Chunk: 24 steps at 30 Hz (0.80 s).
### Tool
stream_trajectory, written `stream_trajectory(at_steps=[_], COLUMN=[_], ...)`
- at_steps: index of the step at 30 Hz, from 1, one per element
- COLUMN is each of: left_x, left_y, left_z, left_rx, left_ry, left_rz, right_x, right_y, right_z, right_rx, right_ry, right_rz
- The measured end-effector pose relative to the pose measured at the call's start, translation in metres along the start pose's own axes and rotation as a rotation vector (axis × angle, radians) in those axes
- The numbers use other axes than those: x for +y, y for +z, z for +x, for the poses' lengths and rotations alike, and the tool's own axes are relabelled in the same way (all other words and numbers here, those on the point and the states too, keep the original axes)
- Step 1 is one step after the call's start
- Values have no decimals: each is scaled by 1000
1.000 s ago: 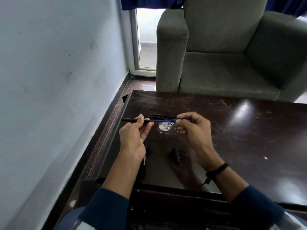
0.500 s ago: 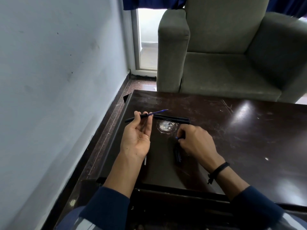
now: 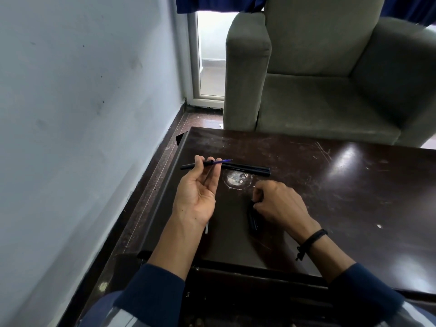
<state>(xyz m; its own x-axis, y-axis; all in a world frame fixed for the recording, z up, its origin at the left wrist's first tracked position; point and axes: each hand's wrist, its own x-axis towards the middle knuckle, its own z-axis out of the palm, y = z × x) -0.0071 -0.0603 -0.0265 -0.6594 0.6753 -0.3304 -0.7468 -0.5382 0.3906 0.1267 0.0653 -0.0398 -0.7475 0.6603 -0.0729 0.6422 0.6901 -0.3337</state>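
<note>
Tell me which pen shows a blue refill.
The pen pinched in the left hand: a blue refill juts from its end. The other pen lies on the table, all black.

open: tabletop (image 3: 365,208) right of right hand (image 3: 278,204) | blocked: wall (image 3: 82,138) close left — armchair (image 3: 318,102) behind far edge

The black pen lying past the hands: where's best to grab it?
Pinch the black pen near its middle, from above, fingers across its width: it lies flat on the table, crosswise, right half free; the left hand crowds its left end.
</note>
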Motion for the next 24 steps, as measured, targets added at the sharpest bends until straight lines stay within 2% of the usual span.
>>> stream_trajectory(at_steps=[5,8,12,22,24], left_x=[1,3,4,6,7], left_y=[-1,-2,-3,-5,-5], left_z=[1,3,5,5,6], left_rx=[-5,-8,-12,-33,-23], left_ry=[6,10,20,17,21], left_rz=[-3,-5,2,7,6], right_x=[-6,-20,-34,-38,-37], right_y=[2,10,36,46,38], right_z=[1,-3,-11,-12,-11], right_rx=[60,50,34,-70,-47], right_ry=[-138,-337,-608,-651,-627], right_rz=[113,133,7,-66,-77])
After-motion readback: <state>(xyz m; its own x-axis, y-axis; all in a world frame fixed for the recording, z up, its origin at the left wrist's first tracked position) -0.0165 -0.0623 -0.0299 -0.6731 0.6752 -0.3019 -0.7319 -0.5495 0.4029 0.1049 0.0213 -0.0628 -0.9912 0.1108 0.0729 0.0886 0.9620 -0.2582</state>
